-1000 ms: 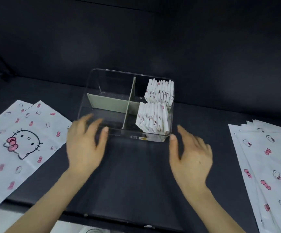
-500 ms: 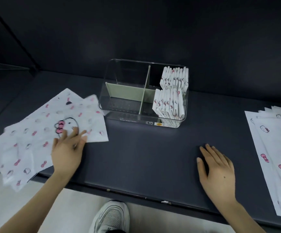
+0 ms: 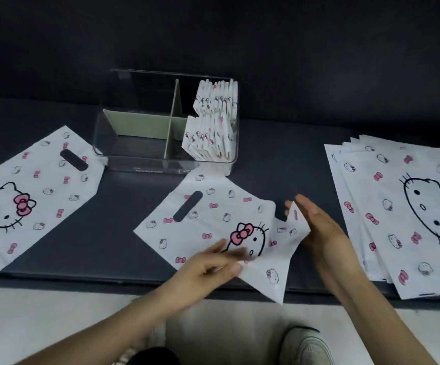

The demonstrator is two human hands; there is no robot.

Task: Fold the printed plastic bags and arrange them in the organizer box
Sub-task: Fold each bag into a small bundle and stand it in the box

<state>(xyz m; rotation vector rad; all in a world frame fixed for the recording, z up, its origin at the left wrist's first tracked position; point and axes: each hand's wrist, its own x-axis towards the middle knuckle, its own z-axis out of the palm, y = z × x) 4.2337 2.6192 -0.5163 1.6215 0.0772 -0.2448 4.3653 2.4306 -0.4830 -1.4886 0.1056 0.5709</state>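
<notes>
A white printed plastic bag (image 3: 213, 214) with pink bows and a cat face lies askew on the dark table in front of the clear organizer box (image 3: 124, 154). My left hand (image 3: 208, 267) pinches its near edge beside the cat face. My right hand (image 3: 321, 233) holds the bag's right corner, which is lifted and bent upward. Grey dividers split the box into compartments. Several folded bags (image 3: 208, 138) stand in the front right compartment and more folded bags (image 3: 216, 98) in the back right one. The two left compartments hold nothing.
Another printed bag (image 3: 29, 185) lies flat at the left, hanging over the table's front edge. A fanned stack of flat bags (image 3: 397, 206) covers the right side. A dark wall rises behind the box. Below the table edge, a white shoe (image 3: 305, 346) rests on the pale floor.
My left hand has dragged one bag from the left pile to the table's centre. My right hand has come off the table and taken the bag's right corner.
</notes>
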